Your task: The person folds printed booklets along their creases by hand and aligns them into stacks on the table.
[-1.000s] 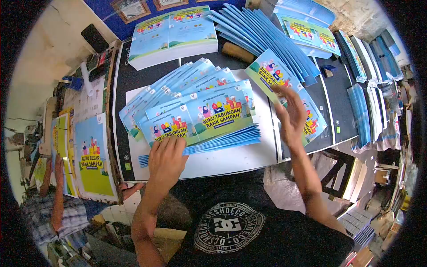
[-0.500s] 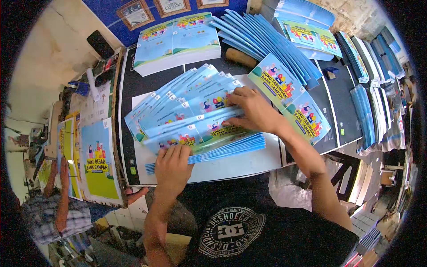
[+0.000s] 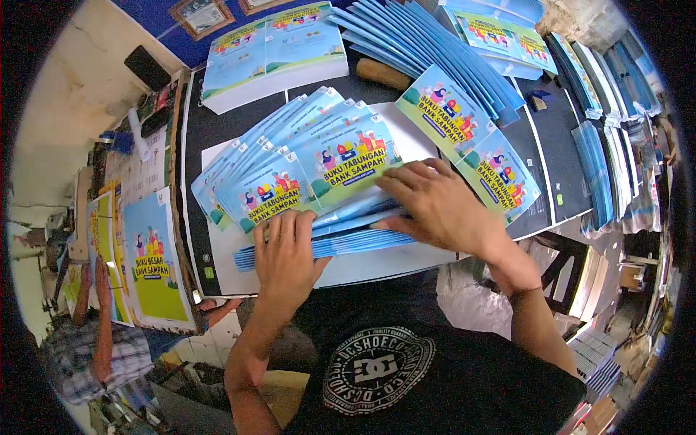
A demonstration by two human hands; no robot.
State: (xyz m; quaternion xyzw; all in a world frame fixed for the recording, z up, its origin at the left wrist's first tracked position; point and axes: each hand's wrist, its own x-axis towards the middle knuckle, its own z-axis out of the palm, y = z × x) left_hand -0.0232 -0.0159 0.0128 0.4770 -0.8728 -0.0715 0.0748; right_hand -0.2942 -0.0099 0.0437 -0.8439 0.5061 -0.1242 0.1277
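Printed blue-and-green cover sheets (image 3: 348, 156) lie fanned out in front of me, lettered "BUKU TABUNGAN BANK SAMPAH". Along their near side is a low stack of folded blue covers (image 3: 362, 245). My left hand (image 3: 290, 250) rests on the left part of the sheets and the stack, fingers stretched out side by side and thumb apart. A partly folded cover (image 3: 351, 212) lies above the stack, its right end between the thumb and fingers of my right hand (image 3: 442, 206). My right palm hides part of that end.
Behind are a thick pile of printed sheets (image 3: 272, 54) and a fanned row of folded covers (image 3: 435, 54). Two-panel covers (image 3: 464, 138) lie to the right, near more stacks (image 3: 594, 174). At left, another person's arm (image 3: 104, 312) is beside a large printed sheet (image 3: 152, 254).
The raised cover has come down toward the near stack, uncovering the printed sheet behind it. My right hand has moved nearer and right; the view has shifted slightly.
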